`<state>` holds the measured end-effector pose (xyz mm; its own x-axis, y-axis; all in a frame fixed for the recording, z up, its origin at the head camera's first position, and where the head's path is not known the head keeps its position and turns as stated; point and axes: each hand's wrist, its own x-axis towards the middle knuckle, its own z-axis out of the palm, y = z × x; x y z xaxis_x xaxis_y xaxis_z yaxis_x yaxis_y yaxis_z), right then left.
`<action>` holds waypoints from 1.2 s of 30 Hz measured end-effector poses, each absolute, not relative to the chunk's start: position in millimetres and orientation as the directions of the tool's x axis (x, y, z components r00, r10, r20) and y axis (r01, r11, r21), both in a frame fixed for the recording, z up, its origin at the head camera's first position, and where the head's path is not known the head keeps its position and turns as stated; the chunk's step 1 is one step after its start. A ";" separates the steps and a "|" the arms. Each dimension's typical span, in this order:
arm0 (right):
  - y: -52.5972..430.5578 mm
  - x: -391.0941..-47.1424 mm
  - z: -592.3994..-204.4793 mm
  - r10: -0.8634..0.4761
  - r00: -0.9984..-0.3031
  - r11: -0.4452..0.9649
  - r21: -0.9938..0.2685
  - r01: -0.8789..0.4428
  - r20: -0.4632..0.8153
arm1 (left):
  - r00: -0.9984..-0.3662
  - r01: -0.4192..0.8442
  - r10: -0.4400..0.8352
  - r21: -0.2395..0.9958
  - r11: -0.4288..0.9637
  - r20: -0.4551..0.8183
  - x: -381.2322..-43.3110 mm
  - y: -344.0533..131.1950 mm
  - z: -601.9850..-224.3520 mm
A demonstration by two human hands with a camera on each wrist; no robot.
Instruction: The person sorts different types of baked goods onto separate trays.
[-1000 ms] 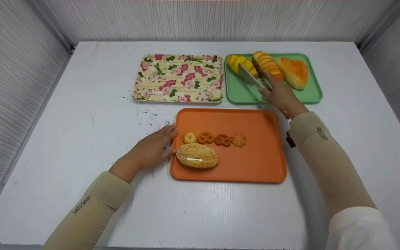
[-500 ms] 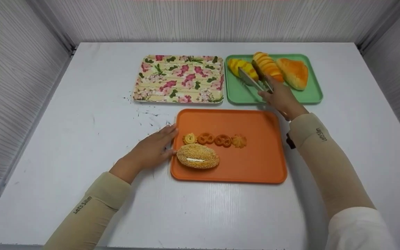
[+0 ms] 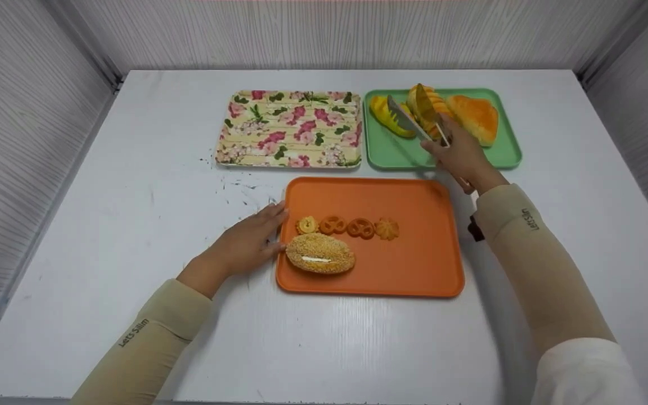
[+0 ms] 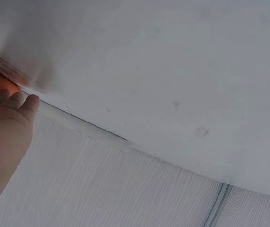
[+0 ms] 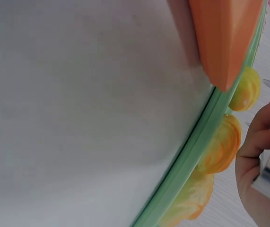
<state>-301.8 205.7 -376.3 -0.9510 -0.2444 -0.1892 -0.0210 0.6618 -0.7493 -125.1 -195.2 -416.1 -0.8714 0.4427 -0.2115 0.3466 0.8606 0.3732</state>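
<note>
My right hand (image 3: 463,154) holds metal tongs (image 3: 404,117) over the green tray (image 3: 507,154), their two arms spread apart. One tong arm lies across my view of the yellow bread (image 3: 381,114); the other stands in front of the striped orange bread (image 3: 439,101). Nothing is plainly pinched between them. A golden pastry (image 3: 476,117) lies right of these. With fingers extended, my left hand (image 3: 245,239) touches the left rim of the orange tray (image 3: 408,267). On that tray sits a sesame bread (image 3: 319,253) below a row of small cookies (image 3: 361,228).
A floral tray (image 3: 290,129) lies left of the green one, close beside it. The white table (image 3: 358,349) is bounded by wood-grain panels (image 3: 346,34) at the back and sides. Dark marks (image 3: 239,183) show on its surface.
The tongs have lifted, and the arm that was down between the yellow and striped breads now shows in front of the striped one. My right hand shifted slightly right; the left stayed put.
</note>
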 end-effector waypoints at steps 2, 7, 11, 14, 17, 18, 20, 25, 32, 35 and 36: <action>206.9 -301.3 -375.3 -0.243 -0.953 0.645 -0.764 -0.019 -0.181 | -0.871 0.348 0.443 0.372 0.861 -0.212 -124.9 -195.6 -416.2; 208.6 -298.8 -374.0 -0.261 -0.954 0.604 -0.796 -0.043 -0.146 | -0.869 0.354 0.449 0.375 0.857 -0.207 -124.3 -196.1 -415.3; 208.5 -294.5 -374.3 -0.289 -0.953 0.578 -0.811 -0.095 -0.095 | -0.870 0.351 0.447 0.377 0.857 -0.206 -124.4 -196.5 -415.0; 207.5 -290.6 -375.6 -0.311 -0.948 0.547 -0.828 -0.123 -0.065 | -0.871 0.349 0.446 0.378 0.857 -0.207 -124.8 -196.7 -415.4; 205.3 -286.1 -376.5 -0.332 -0.942 0.516 -0.846 -0.137 -0.050 | -0.871 0.350 0.447 0.379 0.857 -0.205 -125.0 -196.8 -415.8; 204.6 -284.6 -377.0 -0.342 -0.939 0.508 -0.848 -0.150 -0.038 | -0.871 0.351 0.447 0.380 0.856 -0.204 -125.1 -196.7 -416.0; 203.4 -281.5 -377.5 -0.370 -0.929 0.492 -0.851 -0.183 -0.015 | -0.870 0.355 0.451 0.382 0.853 -0.199 -125.0 -196.5 -416.0; 201.6 -273.9 -378.8 -0.449 -0.892 0.475 -0.829 -0.294 0.058 | -0.868 0.364 0.458 0.384 0.849 -0.190 -124.3 -196.1 -415.9; 195.9 -260.3 -378.2 -0.524 -0.850 0.477 -0.808 -0.345 0.054 | -0.869 0.359 0.453 0.376 0.854 -0.198 -124.4 -196.3 -416.5; 193.3 -254.3 -378.5 -0.553 -0.832 0.474 -0.804 -0.359 0.045 | -0.869 0.360 0.453 0.375 0.854 -0.200 -124.5 -196.2 -416.6; 192.4 -252.0 -378.3 -0.564 -0.825 0.470 -0.806 -0.360 0.040 | -0.869 0.359 0.453 0.375 0.855 -0.200 -124.5 -196.2 -416.7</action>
